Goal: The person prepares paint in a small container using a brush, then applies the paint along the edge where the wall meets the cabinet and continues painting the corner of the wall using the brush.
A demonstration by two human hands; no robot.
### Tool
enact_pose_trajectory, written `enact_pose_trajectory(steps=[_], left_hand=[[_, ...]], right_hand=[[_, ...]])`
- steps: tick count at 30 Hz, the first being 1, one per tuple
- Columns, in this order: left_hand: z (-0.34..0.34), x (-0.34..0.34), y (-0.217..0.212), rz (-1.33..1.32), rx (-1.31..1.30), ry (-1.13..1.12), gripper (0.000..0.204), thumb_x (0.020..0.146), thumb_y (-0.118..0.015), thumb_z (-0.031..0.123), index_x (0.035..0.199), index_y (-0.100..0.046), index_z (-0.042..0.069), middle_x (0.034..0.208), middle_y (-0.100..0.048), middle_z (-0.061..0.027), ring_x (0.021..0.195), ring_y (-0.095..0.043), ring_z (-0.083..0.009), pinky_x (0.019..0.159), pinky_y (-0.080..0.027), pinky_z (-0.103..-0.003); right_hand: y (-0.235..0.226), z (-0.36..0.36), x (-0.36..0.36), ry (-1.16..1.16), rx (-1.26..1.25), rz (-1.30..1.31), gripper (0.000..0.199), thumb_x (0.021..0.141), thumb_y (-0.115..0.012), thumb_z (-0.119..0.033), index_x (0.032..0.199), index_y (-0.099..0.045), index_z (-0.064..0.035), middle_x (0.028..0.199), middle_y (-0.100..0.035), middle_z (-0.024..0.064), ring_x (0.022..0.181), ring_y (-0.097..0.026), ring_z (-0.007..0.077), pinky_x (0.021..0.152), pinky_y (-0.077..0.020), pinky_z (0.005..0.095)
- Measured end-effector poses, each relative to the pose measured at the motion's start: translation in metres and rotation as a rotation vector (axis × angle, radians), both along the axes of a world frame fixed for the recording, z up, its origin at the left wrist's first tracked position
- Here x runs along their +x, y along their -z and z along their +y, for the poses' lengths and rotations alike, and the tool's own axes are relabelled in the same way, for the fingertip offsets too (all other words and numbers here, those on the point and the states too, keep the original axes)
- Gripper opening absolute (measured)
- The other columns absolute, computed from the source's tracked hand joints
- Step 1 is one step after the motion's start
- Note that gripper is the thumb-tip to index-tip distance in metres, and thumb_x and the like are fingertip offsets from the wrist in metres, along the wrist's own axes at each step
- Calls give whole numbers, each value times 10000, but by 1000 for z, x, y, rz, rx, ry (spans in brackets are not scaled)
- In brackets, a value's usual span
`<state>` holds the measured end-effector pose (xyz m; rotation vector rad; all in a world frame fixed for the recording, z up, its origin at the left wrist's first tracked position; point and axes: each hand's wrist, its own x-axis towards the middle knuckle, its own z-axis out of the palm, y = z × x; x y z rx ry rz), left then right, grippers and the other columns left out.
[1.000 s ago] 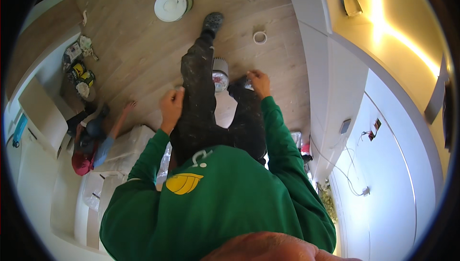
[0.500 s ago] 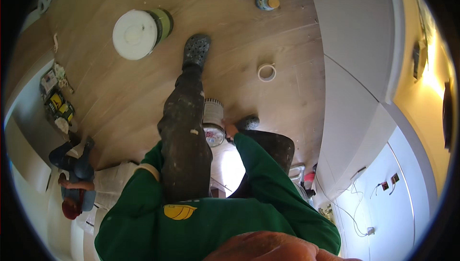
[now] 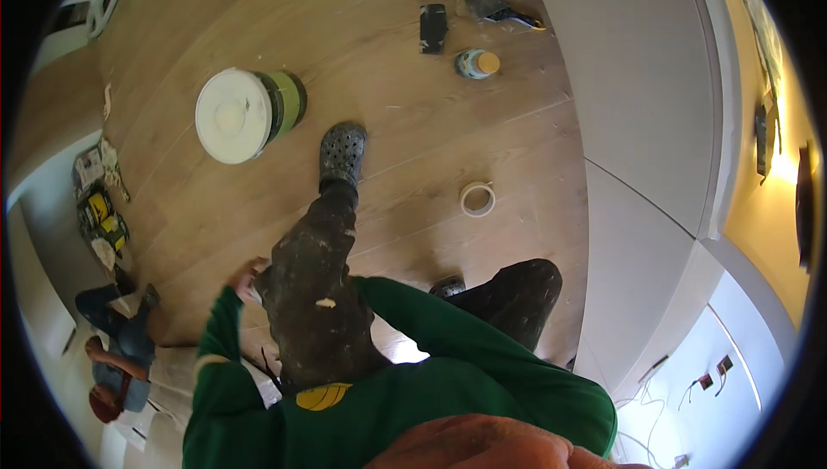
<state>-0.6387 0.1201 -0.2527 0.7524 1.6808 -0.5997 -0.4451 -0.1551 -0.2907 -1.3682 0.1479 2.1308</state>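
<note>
My left hand (image 3: 247, 278) is down beside the outer side of my left knee, its fingers bent inward and partly covered by the trouser leg (image 3: 301, 288). A small pale patch shows against the palm; what it belongs to I cannot make out. My right arm, in a green sleeve (image 3: 413, 305), reaches across between my legs, and its hand is hidden behind the left leg. Both legs wear dark, paint-spotted trousers. A grey perforated clog (image 3: 343, 155) is on my left foot, stretched forward; the other clog (image 3: 447, 286) is tucked back under my bent right leg.
On the wood floor stand a white-lidded bucket (image 3: 233, 116), a roll of tape (image 3: 476, 199) and a small bottle (image 3: 476, 63). Scrapers (image 3: 500, 12) and a dark block (image 3: 433, 29) lie farther off. White panels (image 3: 637, 211) line the right. Another person (image 3: 125, 357) sits at the left.
My left hand has come into view beside the left knee. My right hand has gone from the tubs between my legs to behind the left leg. The tubs are out of sight.
</note>
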Motion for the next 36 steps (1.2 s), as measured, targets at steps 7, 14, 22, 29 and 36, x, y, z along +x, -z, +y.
enact_pose_trajectory(steps=[7,14,22,29,36], left_hand=[[206,264,-58,-527,677,393,717,899,-619,523,1455,-444,104,1414,-512,-97,1297,-496,-268,1026,-423,-466],[206,360,-44,-752,419,597,441,879,-732,246,1211,-624,-23,1060,-711,-112,852,-716,-204,791,-597,-366],[64,477,-63,-844,327,958,463,799,-787,265,1173,-699,5,948,-728,-77,764,-688,-158,702,-563,-296],[-130,525,-69,-712,-280,1340,545,685,-860,226,1193,-714,93,931,-735,-63,766,-680,-163,586,-591,-339],[-126,529,-80,-708,-205,1740,753,777,-814,292,1395,-507,-9,1176,-672,-122,898,-669,-200,742,-546,-309]], right_hand=[[88,-40,128,-992,660,-731,448,959,-505,-456,1152,-698,-101,1053,-698,161,1038,-629,324,930,-469,456],[25,-164,339,-829,63,-1330,513,706,-752,-284,1120,-614,-15,1053,-659,239,994,-651,398,824,-547,492],[84,-229,378,-228,-92,-1519,344,745,-718,-159,1063,-624,-67,1055,-666,210,1003,-626,428,865,-521,468],[27,-243,444,-13,-258,-1478,320,736,-735,-177,1025,-634,-82,1018,-697,172,980,-649,390,854,-518,456],[73,-232,413,-174,-177,-1327,402,752,-734,-194,1128,-633,-95,1147,-662,183,1063,-630,350,937,-495,461]])
